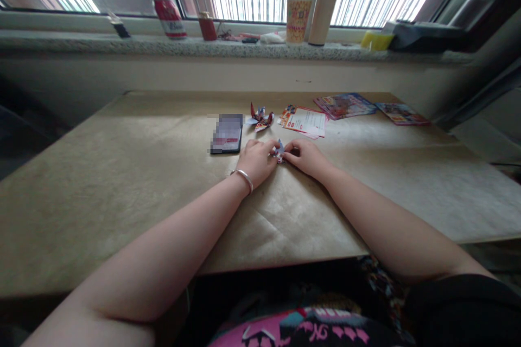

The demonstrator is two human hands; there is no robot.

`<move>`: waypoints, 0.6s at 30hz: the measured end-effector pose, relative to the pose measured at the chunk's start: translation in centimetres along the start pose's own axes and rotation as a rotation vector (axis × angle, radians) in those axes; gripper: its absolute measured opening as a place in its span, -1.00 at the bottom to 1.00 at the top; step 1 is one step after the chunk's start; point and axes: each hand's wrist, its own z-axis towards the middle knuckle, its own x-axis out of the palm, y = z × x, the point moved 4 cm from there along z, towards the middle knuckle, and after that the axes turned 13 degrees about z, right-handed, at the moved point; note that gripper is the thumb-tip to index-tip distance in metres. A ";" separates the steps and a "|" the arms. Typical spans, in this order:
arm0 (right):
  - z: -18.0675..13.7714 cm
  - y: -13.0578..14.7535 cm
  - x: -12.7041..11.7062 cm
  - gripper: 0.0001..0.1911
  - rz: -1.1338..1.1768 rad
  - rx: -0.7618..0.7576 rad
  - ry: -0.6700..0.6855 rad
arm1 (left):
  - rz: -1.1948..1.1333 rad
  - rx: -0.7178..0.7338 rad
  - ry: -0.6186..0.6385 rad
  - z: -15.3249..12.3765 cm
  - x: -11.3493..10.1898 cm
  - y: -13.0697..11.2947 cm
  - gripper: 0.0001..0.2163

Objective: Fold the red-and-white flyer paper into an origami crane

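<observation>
At frame centre, the left hand (257, 161) and right hand (306, 156) pinch a small half-folded paper piece (279, 150), a finished origami figure (260, 117) lying just beyond.

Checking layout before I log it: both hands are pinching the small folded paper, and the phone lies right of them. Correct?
Not quite. In the head view both hands, left hand and right hand, do pinch the small folded paper, but the phone lies to their left.

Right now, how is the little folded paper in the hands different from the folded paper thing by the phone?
The small folded paper is pinched between the left hand and right hand; the finished folded paper figure lies alone beside the phone. The held one looks smaller and flatter; the other has raised points. Both are colourful printed paper.
</observation>
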 end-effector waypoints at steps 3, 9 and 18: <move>-0.2 0.3 -0.2 -0.85 0.073 -0.027 0.022 | 0.068 0.030 0.010 0.1 0.0 -0.1 -0.80; -0.5 0.5 -0.5 -0.84 0.184 -0.056 0.050 | 0.048 0.068 0.002 0.3 0.5 0.1 -0.82; -0.4 0.2 -0.3 -0.84 0.155 -0.066 0.098 | 0.032 0.110 0.014 0.5 0.4 0.3 -0.81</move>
